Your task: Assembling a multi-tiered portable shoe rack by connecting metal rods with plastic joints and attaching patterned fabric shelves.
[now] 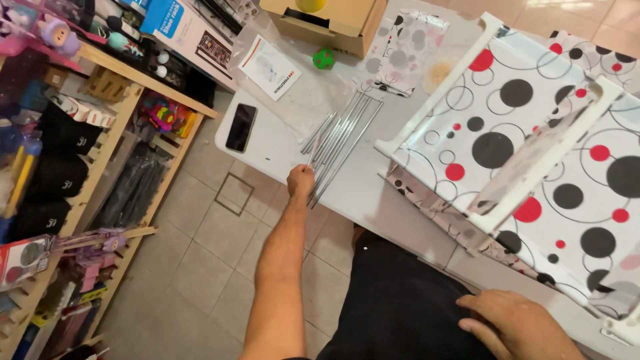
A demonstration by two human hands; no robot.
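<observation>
My left hand (301, 180) reaches out to the near end of a bundle of thin metal rods (343, 137) lying on the white table (277, 143), and its fingers close on one rod's end. My right hand (513, 323) rests flat on my dark-clothed lap by the table's edge, holding nothing. A white plastic frame with dotted fabric panels (527, 133), black and red circles on white, lies on the table to the right of the rods.
A black phone (241, 127) and a paper sheet in a clear bag (270, 67) lie at the table's left. A cardboard box (327, 20), a green ball (324, 59) and folded dotted fabric (403, 50) sit farther back. Wooden shelves with goods (80, 153) stand left over tiled floor.
</observation>
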